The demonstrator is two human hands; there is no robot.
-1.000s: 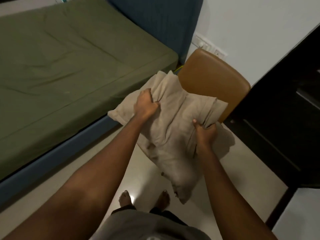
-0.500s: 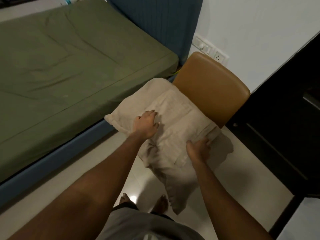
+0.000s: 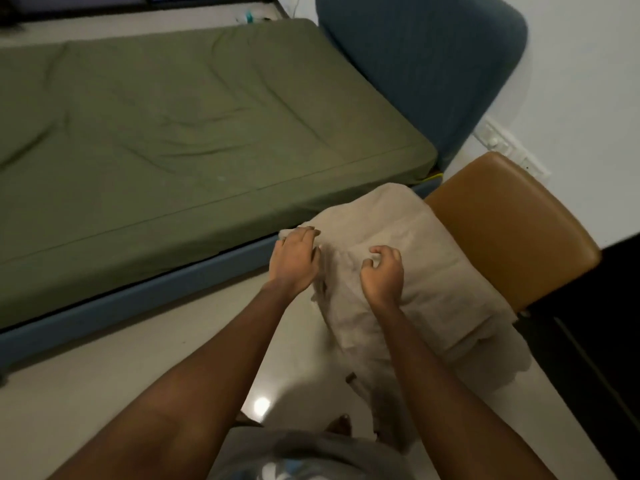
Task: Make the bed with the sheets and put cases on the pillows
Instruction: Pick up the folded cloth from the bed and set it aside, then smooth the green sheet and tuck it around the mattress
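Pillow (image 3: 377, 206) lies on the chair (image 3: 512, 230) seat, with a beige case (image 3: 426, 292) draped over it and hanging off the chair's front edge towards the floor. Both look soft and light. The pillow should squash under a grip and spring back, and the case is limp cloth that will slide and bunch rather than hold a shape. The best hold, I judge, is the case by its open hem, one side per hand, and the pillow by a corner. Left hand (image 3: 294, 259) rests on the pillow's corner at the chair's bed side, fingers laid over the edge, not closed. Right hand (image 3: 382, 273) sits over the case with fingers curled; whether it pinches cloth I cannot tell. Bed (image 3: 173, 133), in a green sheet, stands beside the chair.
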